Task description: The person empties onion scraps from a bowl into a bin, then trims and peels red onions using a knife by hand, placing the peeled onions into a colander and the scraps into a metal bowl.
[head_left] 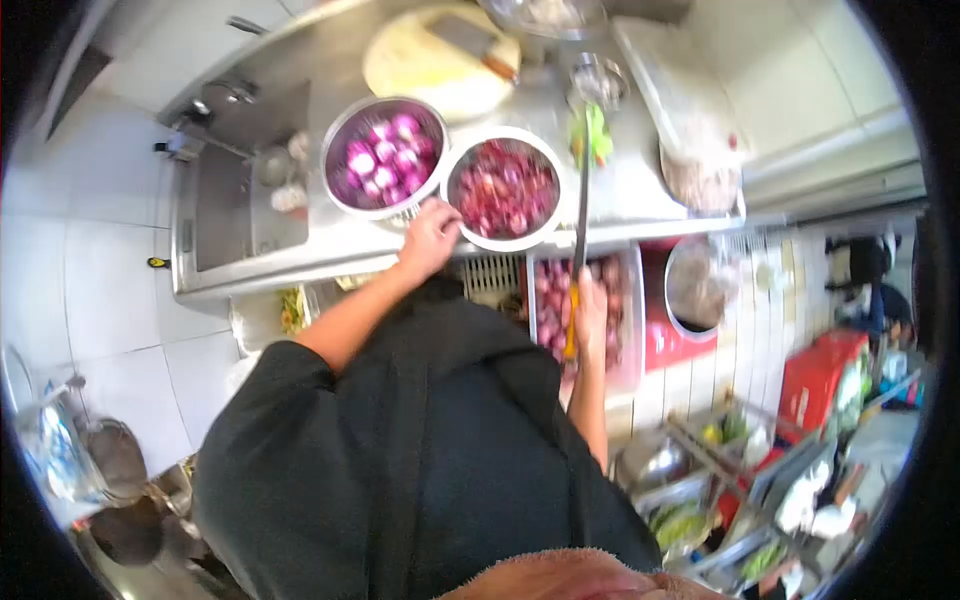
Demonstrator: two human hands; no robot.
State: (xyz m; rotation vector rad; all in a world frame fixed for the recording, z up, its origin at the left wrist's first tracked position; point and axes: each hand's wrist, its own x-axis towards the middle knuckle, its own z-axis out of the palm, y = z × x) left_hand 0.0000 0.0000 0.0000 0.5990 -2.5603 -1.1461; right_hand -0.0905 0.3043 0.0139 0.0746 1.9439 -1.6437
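My left hand [433,236] is closed at the front rims of two bowls; whether it pinches something small I cannot make out. One is a metal bowl [334,178] of peeled purple onions [388,160]. Beside it stands a white-rimmed bowl [553,222] of dark red onion skins or pieces [505,190]. My right hand [590,308] is wrapped round the yellow handle of a long knife [583,215], its blade pointing away over the counter. Beneath that hand is a white tub [636,300] of unpeeled red onions [612,345].
A round cutting board [400,62] with a cleaver [462,36] lies at the back. To the left is a sink [222,205]. Green leaves [597,135] and a clear container [690,130] are on the right. A pot [694,290] stands lower right, near a metal rack [705,455].
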